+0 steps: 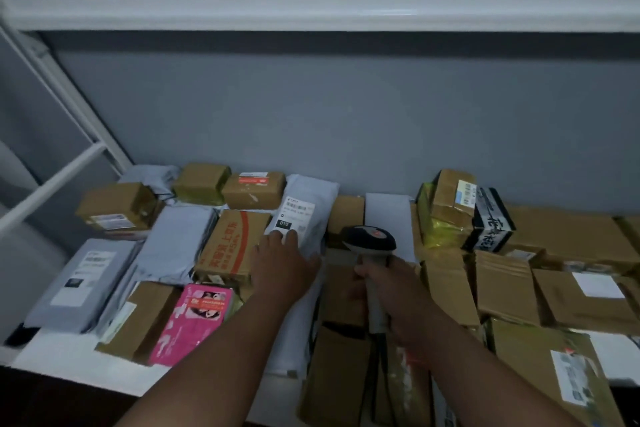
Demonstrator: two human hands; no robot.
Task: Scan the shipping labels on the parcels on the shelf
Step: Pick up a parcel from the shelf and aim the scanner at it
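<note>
Many parcels cover the white shelf (65, 362): brown cartons and grey mailer bags. My left hand (282, 262) lies flat, fingers spread, on a grey mailer bag (311, 204) at the centre, its fingertips touching the lower edge of the bag's white shipping label (294, 217). My right hand (391, 291) grips the grey handle of a barcode scanner (370, 241). The scanner's dark head sits just right of the grey bag and points toward the back of the shelf.
A carton with red print (230, 246) and a pink parcel (194, 319) lie left of my left arm. Brown cartons (571, 295) and a black-and-white box (491, 222) fill the right side. A white shelf beam (311, 9) runs overhead; white frame bars (52, 184) stand at left.
</note>
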